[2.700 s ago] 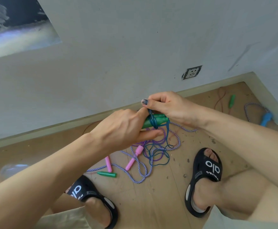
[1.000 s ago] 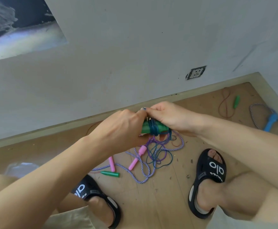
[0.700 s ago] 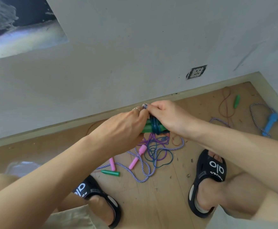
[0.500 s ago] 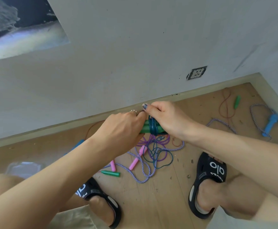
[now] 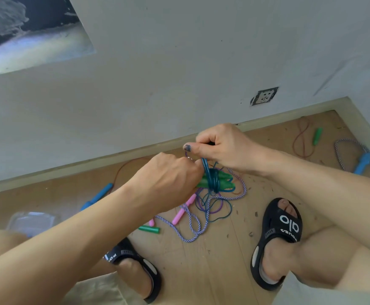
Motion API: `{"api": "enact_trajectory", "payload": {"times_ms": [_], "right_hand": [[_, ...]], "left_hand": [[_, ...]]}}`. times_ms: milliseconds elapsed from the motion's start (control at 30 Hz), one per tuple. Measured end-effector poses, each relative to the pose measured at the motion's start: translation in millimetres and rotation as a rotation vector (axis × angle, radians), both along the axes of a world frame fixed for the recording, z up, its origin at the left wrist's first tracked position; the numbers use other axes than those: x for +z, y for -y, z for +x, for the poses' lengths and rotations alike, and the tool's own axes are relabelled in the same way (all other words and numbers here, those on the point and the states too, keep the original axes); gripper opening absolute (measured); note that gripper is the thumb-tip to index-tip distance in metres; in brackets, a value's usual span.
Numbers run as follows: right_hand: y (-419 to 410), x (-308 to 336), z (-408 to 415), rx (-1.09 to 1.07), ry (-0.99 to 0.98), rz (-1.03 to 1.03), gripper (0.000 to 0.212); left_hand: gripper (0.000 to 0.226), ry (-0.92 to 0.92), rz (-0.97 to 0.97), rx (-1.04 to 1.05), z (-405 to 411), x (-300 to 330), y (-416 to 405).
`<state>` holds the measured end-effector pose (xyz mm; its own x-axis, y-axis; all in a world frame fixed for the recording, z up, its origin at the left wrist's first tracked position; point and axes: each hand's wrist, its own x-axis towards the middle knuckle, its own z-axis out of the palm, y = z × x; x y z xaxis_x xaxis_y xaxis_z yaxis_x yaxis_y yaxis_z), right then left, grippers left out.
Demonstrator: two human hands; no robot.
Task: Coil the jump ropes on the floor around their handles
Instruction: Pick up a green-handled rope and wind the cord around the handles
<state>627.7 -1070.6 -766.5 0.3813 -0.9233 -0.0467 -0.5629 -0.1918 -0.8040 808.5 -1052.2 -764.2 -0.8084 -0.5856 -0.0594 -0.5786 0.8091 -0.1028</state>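
**Q:** What do the two hands hold?

**A:** The left hand (image 5: 168,183) is curled closed around one end of the paired green handles (image 5: 223,182), held above the floor (image 5: 219,271). The right hand (image 5: 221,148) pinches a strand of the teal rope (image 5: 211,181) between thumb and fingers, drawn up from several turns wound round the handles' middle.

**Q:** Where is the rest of that rope?

**A:** It hangs down into a tangle on the floor, crossing a purple cord (image 5: 210,209), a striped braided rope (image 5: 193,223) and the pink handles (image 5: 183,211). A loose green handle (image 5: 149,229) and a blue handle (image 5: 97,195) lie nearby.

**Q:** What could go wrong?

**A:** Judged from this layout, three faults:
- the hanging rope may snag the purple cord or the striped rope and wind them into the coil;
- slack in the pinched strand may let the turns slide off the tapered handle ends;
- a loosened left grip may let the handles splay, undoing the coil.
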Motion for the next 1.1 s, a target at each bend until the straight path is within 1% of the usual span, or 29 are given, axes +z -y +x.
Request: {"api": "enact_trajectory", "payload": {"times_ms": [100, 167, 233, 300, 367, 433, 500, 567, 600, 667, 700, 767, 867, 1000, 1100], "right_hand": [[-1.0, -2.0, -4.6, -0.012, 0.071, 0.178, 0.055], [-1.5, -4.5, -7.0, -0.041, 0.099, 0.263, 0.055], [-3.6, -9.6, -5.3, -0.083, 0.134, 0.336, 0.057], [-7.7, -18.0, -2.0, -0.152, 0.185, 0.422, 0.051], [-13.2, -28.1, 2.3, -0.226, 0.148, 0.463, 0.038], [-18.2, -34.3, 10.3, -0.336, 0.042, 0.517, 0.036], [-22.7, -34.0, 17.3, -0.403, 0.051, 0.539, 0.034], [-26.6, -32.3, 19.5, -0.381, 0.14, 0.445, 0.034], [-29.8, -31.7, 19.8, -0.36, 0.129, 0.39, 0.034], [-41.9, -31.6, 21.1, -0.286, 0.027, 0.252, 0.036], [-49.2, -30.3, 23.8, -0.234, -0.008, 0.181, 0.036], [-55.6, -21.1, 26.8, -0.146, -0.028, 0.062, 0.038], [-43.3, -8.0, 19.7, -0.1, -0.043, -0.044, 0.038], [-28.8, 0.6, 11.0, -0.065, -0.094, -0.07, 0.037], [-18.3, 2.0, 5.9, -0.092, -0.112, -0.078, 0.043]], "left_hand": [[0.019, -0.109, 0.005, -0.019, 1.6, -1.3, -0.9], [0.024, -0.172, 0.007, 0.024, 3.3, 0.9, -0.4], [0.027, -0.224, 0.082, 0.076, 2.3, 8.7, -0.8], [0.023, -0.299, 0.169, 0.135, -0.7, 14.7, -1.8], [0.016, -0.385, 0.289, 0.216, -1.7, 19.5, 0.8], [0.015, -0.437, 0.395, 0.307, -2.6, 19.9, 4.0], [0.019, -0.435, 0.467, 0.4, -6.6, 18.9, 5.4], [0.022, -0.407, 0.546, 0.558, -7.9, 15.9, 15.4], [0.022, -0.382, 0.559, 0.646, -3.9, 12.9, 24.6], [0.015, -0.317, 0.477, 0.769, 11.8, 5.2, 46.0], [0.011, -0.268, 0.409, 0.783, 20.8, -1.2, 54.4], [0.011, -0.131, 0.339, 0.736, 29.1, -16.0, 56.6], [0.003, 0.026, 0.338, 0.605, 19.2, -34.1, 40.2], [0.009, 0.134, 0.287, 0.498, 5.4, -31.8, 29.4], [0.023, 0.197, 0.237, 0.384, -3.5, -23.6, 17.0]]}}
